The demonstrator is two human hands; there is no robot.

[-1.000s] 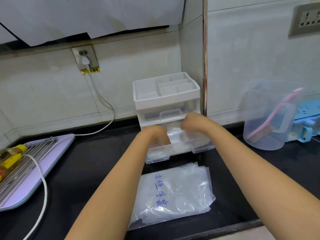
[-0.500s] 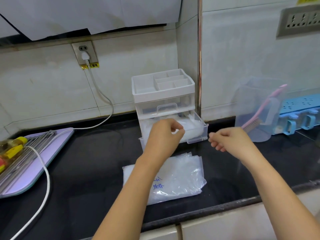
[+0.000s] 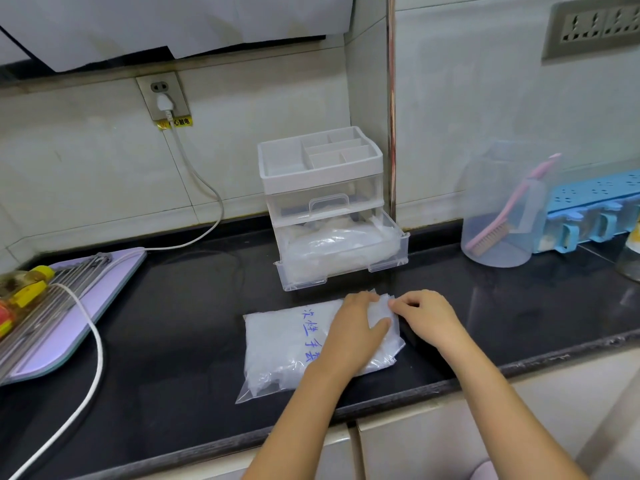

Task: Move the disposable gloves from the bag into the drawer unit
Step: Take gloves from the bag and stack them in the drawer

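Note:
A clear zip bag [image 3: 277, 344] with blue handwriting lies on the black counter, still holding disposable gloves. My left hand [image 3: 353, 327] lies on the bag's right end, fingers curled at its far edge and thumb on top. My right hand [image 3: 422, 315] pinches the bag's mouth just beside the left fingers. Behind the bag stands the white drawer unit [image 3: 322, 181]. Its lower clear drawer [image 3: 384, 263] is pulled out, with a pile of clear gloves [image 3: 339, 244] inside. The upper drawer is closed.
A purple board [image 3: 114, 278] with a metal rack and a yellow-capped bottle sits at the left, a white cable [image 3: 93, 344] trailing over it. At the right stand a clear jug [image 3: 498, 209] with a pink brush and a blue rack [image 3: 595, 202]. The counter's front edge runs below the bag.
Both hands have left the open lower drawer and come down onto the bag's right end. The gloves stay in the drawer. The camera has pulled back from the counter.

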